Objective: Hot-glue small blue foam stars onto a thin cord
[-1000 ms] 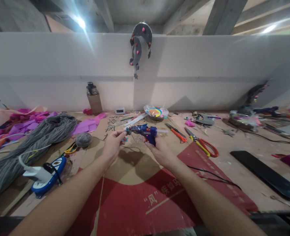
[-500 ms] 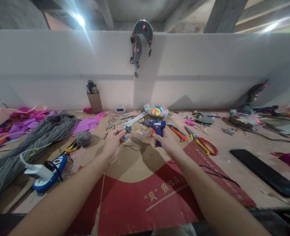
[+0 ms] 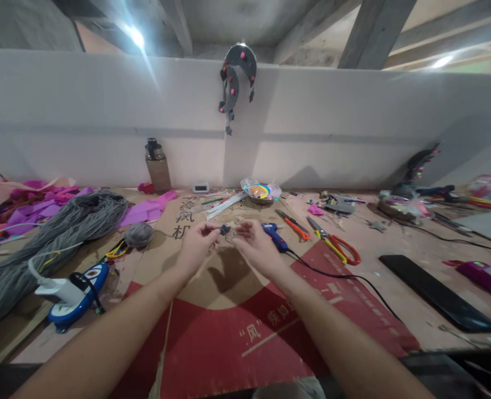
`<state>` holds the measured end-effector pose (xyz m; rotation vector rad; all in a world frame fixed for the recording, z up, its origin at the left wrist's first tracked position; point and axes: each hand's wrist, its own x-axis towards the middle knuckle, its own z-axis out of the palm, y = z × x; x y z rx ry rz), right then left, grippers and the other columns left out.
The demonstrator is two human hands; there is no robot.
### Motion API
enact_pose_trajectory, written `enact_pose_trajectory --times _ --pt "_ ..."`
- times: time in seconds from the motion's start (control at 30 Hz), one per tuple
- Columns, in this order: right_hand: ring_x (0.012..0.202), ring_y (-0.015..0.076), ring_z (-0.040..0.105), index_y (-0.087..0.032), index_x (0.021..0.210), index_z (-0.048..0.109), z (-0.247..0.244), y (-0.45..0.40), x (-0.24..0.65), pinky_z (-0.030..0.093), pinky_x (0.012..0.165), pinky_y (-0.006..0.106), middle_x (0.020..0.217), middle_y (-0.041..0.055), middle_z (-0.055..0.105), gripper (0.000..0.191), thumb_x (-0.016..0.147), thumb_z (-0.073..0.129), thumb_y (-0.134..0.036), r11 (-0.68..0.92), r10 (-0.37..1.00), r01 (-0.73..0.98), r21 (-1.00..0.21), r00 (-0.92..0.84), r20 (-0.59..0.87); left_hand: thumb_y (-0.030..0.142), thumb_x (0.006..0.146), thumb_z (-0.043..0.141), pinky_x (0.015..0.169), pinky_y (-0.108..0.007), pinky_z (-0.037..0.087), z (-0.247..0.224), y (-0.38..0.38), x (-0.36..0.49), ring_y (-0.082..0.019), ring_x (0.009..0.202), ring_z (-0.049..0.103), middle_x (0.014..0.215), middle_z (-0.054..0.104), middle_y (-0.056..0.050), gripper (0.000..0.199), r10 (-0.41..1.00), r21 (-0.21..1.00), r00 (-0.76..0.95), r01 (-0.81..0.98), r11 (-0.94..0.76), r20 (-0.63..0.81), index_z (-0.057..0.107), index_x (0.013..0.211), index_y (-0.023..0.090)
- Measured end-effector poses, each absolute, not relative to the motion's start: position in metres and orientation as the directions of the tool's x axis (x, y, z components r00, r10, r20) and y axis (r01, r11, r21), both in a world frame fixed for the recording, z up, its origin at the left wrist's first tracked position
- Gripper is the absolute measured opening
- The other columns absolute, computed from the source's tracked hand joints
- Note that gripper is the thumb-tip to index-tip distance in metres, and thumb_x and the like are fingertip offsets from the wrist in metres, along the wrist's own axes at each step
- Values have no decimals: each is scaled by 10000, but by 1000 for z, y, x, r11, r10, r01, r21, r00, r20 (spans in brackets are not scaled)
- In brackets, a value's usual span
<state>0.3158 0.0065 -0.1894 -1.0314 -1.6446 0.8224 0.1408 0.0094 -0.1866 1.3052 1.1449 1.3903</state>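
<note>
My left hand [image 3: 201, 241] pinches a small dark grey yarn piece [image 3: 224, 229] between thumb and fingertips, above the cardboard [image 3: 212, 282]. Just right of that piece is my right hand [image 3: 254, 244], its fingers curved and partly apart, with nothing clear between them. A blue glue gun [image 3: 275, 238] lies on its side beyond my right wrist, its black cord trailing to the right. Near my left hand sits a grey yarn ball [image 3: 138, 235]. White glue sticks [image 3: 226, 206] lie behind my hands.
Orange-handled cutters [image 3: 297, 227] and red-yellow scissors [image 3: 337, 244] lie to the right, with a black slab [image 3: 436, 292] farther over. Grey yarn [image 3: 62, 238] and a blue power strip [image 3: 79, 293] occupy the left. A bottle [image 3: 158, 169] stands against the white wall; a crescent ornament [image 3: 239, 72] hangs there.
My right hand has let go of the glue gun, which now lies on the table, and has moved left beside the piece in my left hand. The view has shifted slightly.
</note>
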Motion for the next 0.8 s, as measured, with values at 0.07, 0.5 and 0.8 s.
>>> enact_pose_trajectory --times 0.07,0.5,0.8 --pt "984 168 612 -211 1167 380 -198 3 299 496 823 323 1103 88 598 500 745 636 -291 331 918 74 -941 -258 302 295 712 682 438 -215 345 -184 5 145 -81 425 463 573 607 3 190 980 980 -26 9 -199 199 664 833 150" --pt "637 137 495 -195 950 564 -185 -4 314 390 591 254 689 -22 520 160 794 566 -231 440 897 417 -795 -166 410 204 706 674 559 -265 538 -182 1 154 -159 588 669 641 679 -56 142 999 987 32 -163 11 -6 558 761 144" --pt "655 140 489 -195 782 626 -182 -3 317 381 629 262 704 3 572 65 797 583 -241 476 873 476 -739 -157 461 167 710 687 608 -281 567 -181 0 156 -160 606 683 722 702 -87 172 997 976 63 -211 55 -42 621 860 114"
